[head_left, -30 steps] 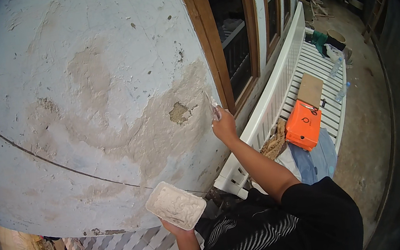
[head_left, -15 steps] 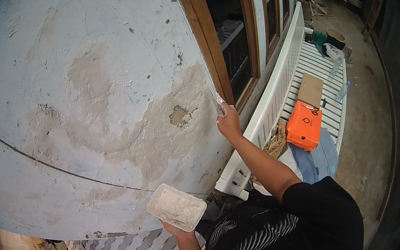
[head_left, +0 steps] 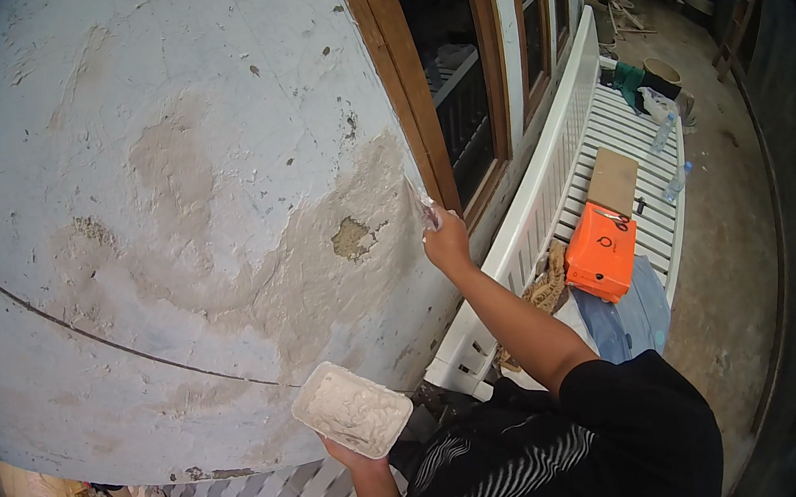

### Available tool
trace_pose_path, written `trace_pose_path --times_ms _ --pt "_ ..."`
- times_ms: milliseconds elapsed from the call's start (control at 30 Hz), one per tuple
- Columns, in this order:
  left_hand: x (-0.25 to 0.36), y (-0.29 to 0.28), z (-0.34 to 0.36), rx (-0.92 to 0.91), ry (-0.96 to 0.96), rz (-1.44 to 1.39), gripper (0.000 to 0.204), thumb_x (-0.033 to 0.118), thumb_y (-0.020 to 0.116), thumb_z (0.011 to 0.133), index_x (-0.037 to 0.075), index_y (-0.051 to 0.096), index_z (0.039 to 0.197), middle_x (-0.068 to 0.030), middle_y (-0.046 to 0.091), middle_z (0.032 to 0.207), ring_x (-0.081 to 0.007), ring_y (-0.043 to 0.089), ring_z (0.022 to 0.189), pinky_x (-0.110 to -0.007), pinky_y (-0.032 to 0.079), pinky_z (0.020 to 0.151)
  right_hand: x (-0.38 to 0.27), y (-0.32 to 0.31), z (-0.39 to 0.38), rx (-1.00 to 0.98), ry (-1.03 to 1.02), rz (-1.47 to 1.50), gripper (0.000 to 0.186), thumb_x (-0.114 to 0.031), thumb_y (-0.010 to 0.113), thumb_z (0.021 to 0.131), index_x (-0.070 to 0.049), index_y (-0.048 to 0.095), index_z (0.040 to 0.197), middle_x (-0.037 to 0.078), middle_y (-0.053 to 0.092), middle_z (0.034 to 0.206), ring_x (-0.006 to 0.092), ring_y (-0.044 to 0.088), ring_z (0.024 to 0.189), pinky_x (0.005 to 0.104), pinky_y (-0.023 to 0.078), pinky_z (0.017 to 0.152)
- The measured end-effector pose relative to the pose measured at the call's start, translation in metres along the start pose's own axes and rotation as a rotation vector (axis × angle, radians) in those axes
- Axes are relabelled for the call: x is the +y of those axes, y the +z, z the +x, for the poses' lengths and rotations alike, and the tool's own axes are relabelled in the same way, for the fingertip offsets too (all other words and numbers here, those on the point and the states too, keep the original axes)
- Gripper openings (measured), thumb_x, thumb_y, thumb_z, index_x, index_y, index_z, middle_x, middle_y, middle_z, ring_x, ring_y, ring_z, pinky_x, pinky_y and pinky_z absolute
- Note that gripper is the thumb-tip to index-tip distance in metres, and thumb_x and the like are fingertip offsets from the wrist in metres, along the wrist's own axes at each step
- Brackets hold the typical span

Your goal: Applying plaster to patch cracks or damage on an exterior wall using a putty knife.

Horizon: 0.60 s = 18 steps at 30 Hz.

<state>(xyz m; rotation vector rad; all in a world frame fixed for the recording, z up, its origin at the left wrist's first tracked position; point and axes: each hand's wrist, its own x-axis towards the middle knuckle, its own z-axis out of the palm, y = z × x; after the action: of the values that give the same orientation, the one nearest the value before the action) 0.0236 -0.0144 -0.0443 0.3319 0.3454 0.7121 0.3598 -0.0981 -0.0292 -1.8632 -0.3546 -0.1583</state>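
Note:
My left hand (head_left: 353,455) holds a white rectangular tub (head_left: 401,429) from below, tilted in front of the wall. Pale, creamy putty (head_left: 351,408) fills it, its surface smeared and uneven. My right hand (head_left: 447,242) is closed on a small putty-smeared tool, seemingly a putty knife (head_left: 430,214), pressed to the wall edge beside the brown wooden window frame (head_left: 418,95). The fingers hide part of the tool. The whitish wall (head_left: 235,79) carries beige putty patches, and a rough hole (head_left: 353,239) shows left of my right hand.
A white slatted bench (head_left: 563,161) runs along the wall to the right. On it lie an orange box (head_left: 602,252) with scissors (head_left: 612,214), a brown board (head_left: 613,177), blue cloth (head_left: 640,312) and plastic bottles (head_left: 677,182). A dark cable (head_left: 107,332) crosses the wall.
The tool and my right hand have shifted slightly downward along the wall edge by the window frame. The view has shifted a little; my left hand keeps the tub in about the same place.

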Motion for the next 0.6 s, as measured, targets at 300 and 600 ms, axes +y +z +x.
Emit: trace_pose_path --times_ms 300,600 --pt "0.008 0.001 -0.016 0.084 0.151 -0.090 0.058 0.048 0.035 0.097 0.011 0.046 0.140 -0.0121 0.056 0.134 -0.0385 0.057 0.117 -0.059 0.046 0.098 -0.013 -0.009 -0.063 -0.449 -0.006 0.068 0.023 -0.004 0.062 0.084 0.003 0.064 0.106 0.022 0.066 0.098 0.0352 0.066 0.091 0.0396 0.052 0.081" --pt "0.016 0.039 -0.025 -0.057 0.220 -0.098 0.068 0.059 0.035 0.096 0.013 0.039 0.145 -0.0120 0.048 0.143 -0.0386 0.053 0.123 -0.059 0.045 0.099 -0.054 -0.043 -0.089 -0.508 0.653 1.079 0.035 -0.018 0.060 0.090 0.000 0.057 0.119 0.012 0.066 0.108 0.0262 0.068 0.097 0.0408 0.057 0.082"
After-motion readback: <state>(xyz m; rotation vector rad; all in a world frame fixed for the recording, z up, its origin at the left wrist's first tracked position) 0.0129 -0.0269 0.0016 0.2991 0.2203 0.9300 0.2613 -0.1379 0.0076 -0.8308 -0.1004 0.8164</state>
